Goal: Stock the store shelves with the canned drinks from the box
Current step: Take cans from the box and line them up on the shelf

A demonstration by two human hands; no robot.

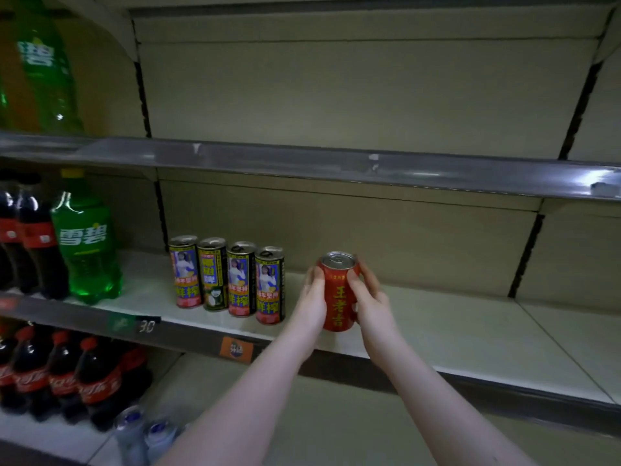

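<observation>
Clasping one red can (337, 294) beside four slim cans (240, 280).

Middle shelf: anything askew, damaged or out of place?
Nothing spilled or dented. Only oddity: among the four tall black-and-yellow cans, the second from the left shows a different label face. The red metal can, gripped by the left hand and right hand, is roughly upright.

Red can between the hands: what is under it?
The white middle shelf lies under the red can, held by the left hand and right hand. No other item shows beneath it; whether its base touches the board cannot be told.
</observation>
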